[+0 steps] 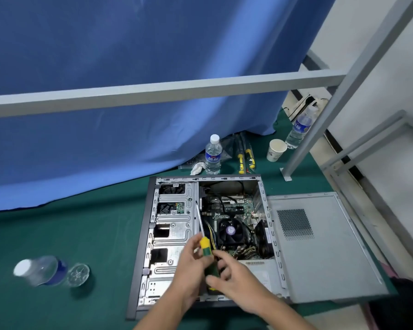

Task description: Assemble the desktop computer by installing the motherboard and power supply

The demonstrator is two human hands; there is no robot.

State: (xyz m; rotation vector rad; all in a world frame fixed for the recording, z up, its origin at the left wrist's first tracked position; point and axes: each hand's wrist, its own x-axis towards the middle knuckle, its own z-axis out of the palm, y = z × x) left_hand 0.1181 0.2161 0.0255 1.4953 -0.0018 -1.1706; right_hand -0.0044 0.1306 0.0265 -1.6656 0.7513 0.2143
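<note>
Screwdriver [202, 236] gripped in both hands, left hand [193, 263] pinching high on the handle, right hand [227, 276] wrapped round its lower end, tip poised over the case [150, 210] wall beside the motherboard [227, 206]. Risky if the long shaft slips: could gouge the board or snag the yellow wires [211, 232] just beside it. Power supply [258, 270] sitting at the near corner, half hidden under the right hand.

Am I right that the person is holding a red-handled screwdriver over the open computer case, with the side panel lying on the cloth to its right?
Not quite: in the head view the screwdriver has a yellow and green handle, not red. Both hands do hold it over the open computer case, and the side panel lies to its right.
</note>
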